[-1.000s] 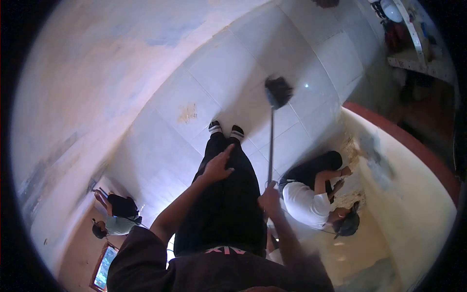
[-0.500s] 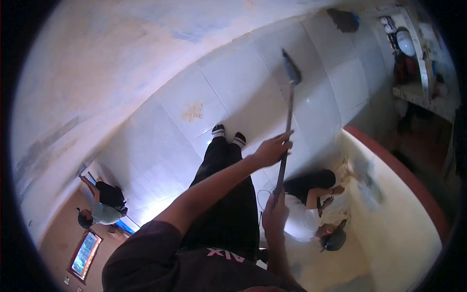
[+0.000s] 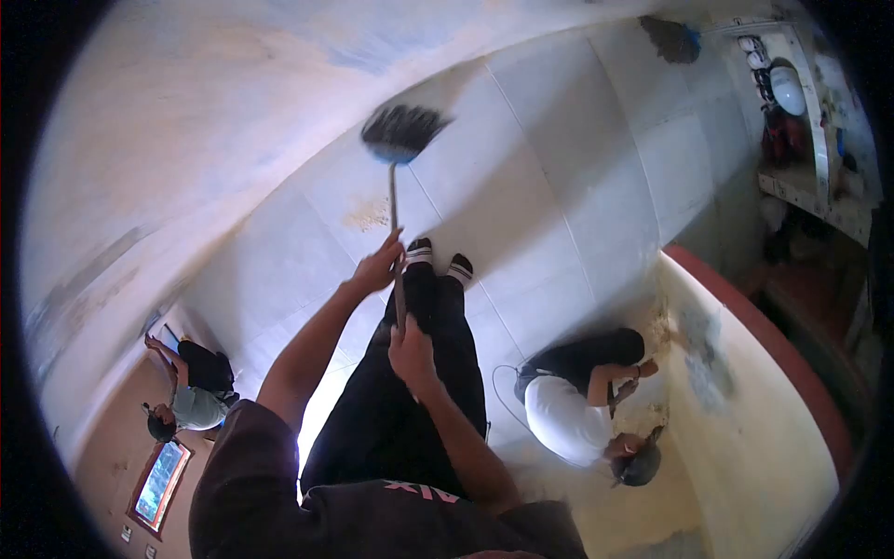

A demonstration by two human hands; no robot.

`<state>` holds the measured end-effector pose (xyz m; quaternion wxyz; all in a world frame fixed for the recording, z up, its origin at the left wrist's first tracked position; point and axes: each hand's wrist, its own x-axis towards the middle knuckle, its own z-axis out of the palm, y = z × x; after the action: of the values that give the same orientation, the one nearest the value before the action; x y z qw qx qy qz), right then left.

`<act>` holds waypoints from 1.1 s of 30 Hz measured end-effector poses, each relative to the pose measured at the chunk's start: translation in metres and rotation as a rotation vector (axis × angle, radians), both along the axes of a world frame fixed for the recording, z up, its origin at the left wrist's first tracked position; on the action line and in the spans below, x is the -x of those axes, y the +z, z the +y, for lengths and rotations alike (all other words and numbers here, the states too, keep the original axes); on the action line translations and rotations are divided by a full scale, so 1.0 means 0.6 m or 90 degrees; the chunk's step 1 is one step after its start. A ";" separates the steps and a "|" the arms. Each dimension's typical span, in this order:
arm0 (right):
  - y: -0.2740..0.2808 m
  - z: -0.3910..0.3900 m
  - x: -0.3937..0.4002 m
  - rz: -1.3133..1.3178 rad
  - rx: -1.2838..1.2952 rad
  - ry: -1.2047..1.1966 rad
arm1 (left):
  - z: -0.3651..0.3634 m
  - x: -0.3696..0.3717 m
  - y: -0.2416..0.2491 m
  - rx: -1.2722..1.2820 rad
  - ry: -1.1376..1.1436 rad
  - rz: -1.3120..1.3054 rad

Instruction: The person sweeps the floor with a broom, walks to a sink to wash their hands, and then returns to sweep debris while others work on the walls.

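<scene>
A broom with dark bristles (image 3: 406,130) is held out in front of me, its head over the tiled floor near the wall's foot. My left hand (image 3: 380,264) is closed round the handle, on the side nearer the bristles. Further up the stick, closer to my body, my right hand (image 3: 411,352) grips the handle too. A patch of yellowish debris (image 3: 369,214) lies on the tiles left of the handle. My feet in striped socks (image 3: 460,268) stand on the floor beside my left hand.
A person in a white shirt (image 3: 568,421) crouches at the right by a low wall with a red top (image 3: 773,326). Another person (image 3: 197,407) is at the far left. A second broom head (image 3: 670,40) lies at the upper right, near shelving with a white helmet (image 3: 788,90).
The broom has swung from the right to the left, and its head now shows broad and spread. Both my hands have moved left with the handle.
</scene>
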<state>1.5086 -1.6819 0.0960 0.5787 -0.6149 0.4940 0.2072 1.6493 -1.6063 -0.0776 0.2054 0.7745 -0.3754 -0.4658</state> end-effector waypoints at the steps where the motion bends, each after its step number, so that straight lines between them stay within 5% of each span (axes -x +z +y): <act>1: -0.001 0.025 0.018 -0.024 -0.023 0.005 | 0.032 0.005 0.027 -0.036 0.000 0.005; 3: 0.015 0.047 0.048 -0.049 -0.083 0.009 | 0.049 0.010 0.090 -0.170 -0.035 0.037; 9: 0.184 0.020 0.151 0.002 -0.063 0.000 | -0.020 0.100 0.199 0.110 -0.015 -0.179; 15: 0.128 0.044 0.141 0.094 0.023 0.049 | -0.060 0.121 0.112 0.234 -0.043 -0.089; 18: 0.061 0.091 0.140 0.087 -0.042 0.080 | 0.037 0.129 0.020 0.132 -0.119 -0.018; 23: 0.036 0.188 0.164 0.098 -0.181 0.146 | 0.188 0.169 -0.006 0.048 -0.053 0.025; 33: 0.161 0.250 0.201 0.155 -0.107 0.085 | 0.250 0.204 0.105 0.148 0.013 -0.054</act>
<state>1.3881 -1.5316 0.1925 0.5487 -0.5664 0.4993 0.3588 1.5266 -1.4564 -0.0147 0.2827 0.7684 -0.4271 -0.3836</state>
